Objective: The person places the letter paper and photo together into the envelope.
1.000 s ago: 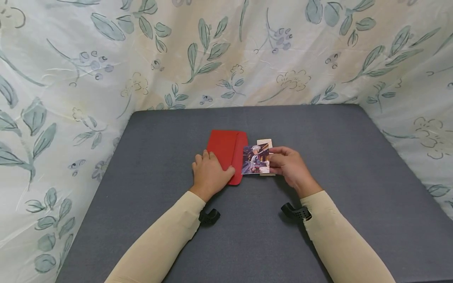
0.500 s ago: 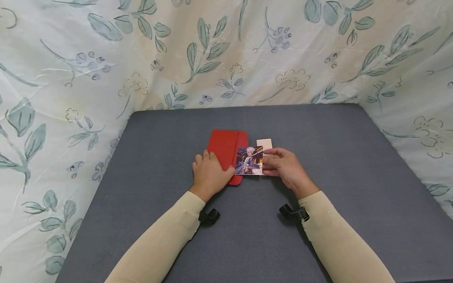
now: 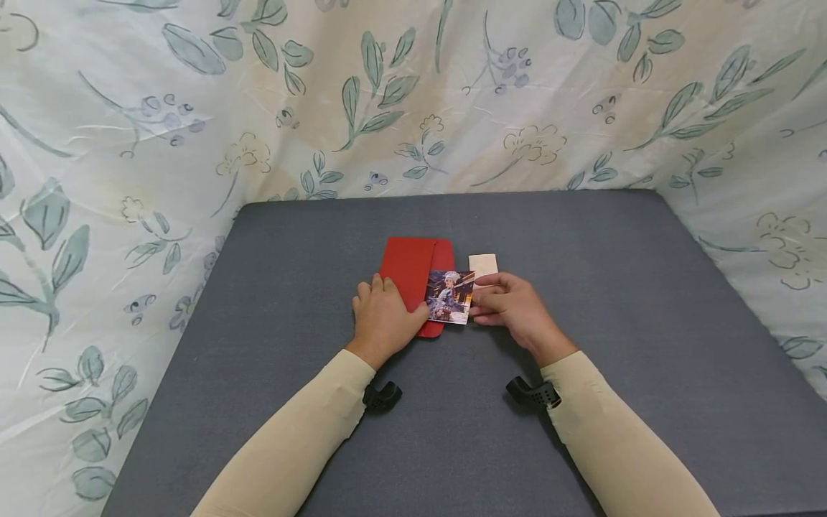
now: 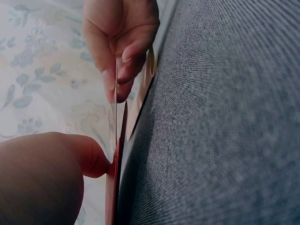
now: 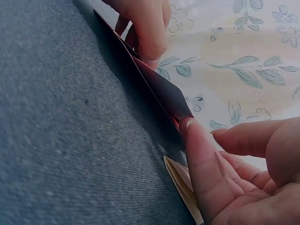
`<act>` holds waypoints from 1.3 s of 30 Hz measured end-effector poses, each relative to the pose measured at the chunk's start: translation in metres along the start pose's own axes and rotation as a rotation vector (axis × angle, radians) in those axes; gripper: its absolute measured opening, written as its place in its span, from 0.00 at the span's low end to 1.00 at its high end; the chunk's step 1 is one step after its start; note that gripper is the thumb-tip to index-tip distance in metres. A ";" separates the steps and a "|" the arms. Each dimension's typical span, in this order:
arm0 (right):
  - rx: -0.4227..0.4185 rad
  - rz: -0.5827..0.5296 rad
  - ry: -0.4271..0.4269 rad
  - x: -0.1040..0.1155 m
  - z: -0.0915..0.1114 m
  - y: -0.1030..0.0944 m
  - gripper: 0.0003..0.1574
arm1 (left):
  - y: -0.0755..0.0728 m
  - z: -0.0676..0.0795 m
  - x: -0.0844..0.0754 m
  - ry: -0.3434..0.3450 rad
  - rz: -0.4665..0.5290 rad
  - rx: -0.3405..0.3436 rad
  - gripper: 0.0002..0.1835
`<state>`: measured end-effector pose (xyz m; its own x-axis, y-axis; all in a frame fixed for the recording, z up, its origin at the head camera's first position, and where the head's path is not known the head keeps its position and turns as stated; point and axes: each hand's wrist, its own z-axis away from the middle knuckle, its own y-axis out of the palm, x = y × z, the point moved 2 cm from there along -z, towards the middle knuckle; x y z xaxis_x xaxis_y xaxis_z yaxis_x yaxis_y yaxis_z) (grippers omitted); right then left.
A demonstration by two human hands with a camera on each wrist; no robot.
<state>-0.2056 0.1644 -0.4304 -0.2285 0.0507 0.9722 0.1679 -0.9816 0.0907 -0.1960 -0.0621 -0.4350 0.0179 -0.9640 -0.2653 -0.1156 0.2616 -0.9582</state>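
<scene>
A red envelope [image 3: 408, 262] lies on the grey table, its flap [image 3: 444, 253] folded out to the right. My left hand [image 3: 386, 316] holds it down, fingers over its left side and thumb [image 4: 91, 157] on the edge by the flap. Between thumb and fingers my right hand [image 3: 510, 309] pinches a small photo card [image 3: 449, 296] of a figure in a white hat. The card lies slightly tilted over the flap, its left edge at the envelope's mouth; whether it is inside I cannot tell. A folded cream paper [image 3: 483, 264] lies under the right hand, partly hidden.
The grey table [image 3: 581, 251] stretches around the hands. Leaf-patterned cloth [image 3: 452, 93] hangs behind it and along both sides. A black wrist strap [image 3: 533, 393] sits on the right wrist, another black strap [image 3: 382, 396] on the left.
My right hand has moved left with the photo card, bringing it across the flap to the envelope's mouth and tilting it slightly. More of the cream paper's top shows. The left hand stays still.
</scene>
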 end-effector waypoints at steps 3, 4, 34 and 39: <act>-0.004 0.022 0.003 0.000 0.001 0.003 0.27 | -0.001 0.000 0.000 0.002 0.005 0.006 0.50; -0.006 0.027 0.001 0.000 0.001 0.004 0.27 | -0.001 0.000 0.000 0.003 0.008 0.008 0.50; -0.012 0.068 -0.014 -0.008 -0.004 0.019 0.22 | -0.001 -0.005 0.002 0.035 0.032 0.012 0.50; -0.020 0.070 -0.025 -0.009 -0.004 0.019 0.22 | 0.000 -0.003 0.001 0.033 0.031 0.008 0.50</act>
<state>-0.2037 0.1442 -0.4382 -0.1931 -0.0143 0.9811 0.1632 -0.9864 0.0178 -0.1995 -0.0629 -0.4350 -0.0184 -0.9564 -0.2914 -0.1077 0.2917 -0.9504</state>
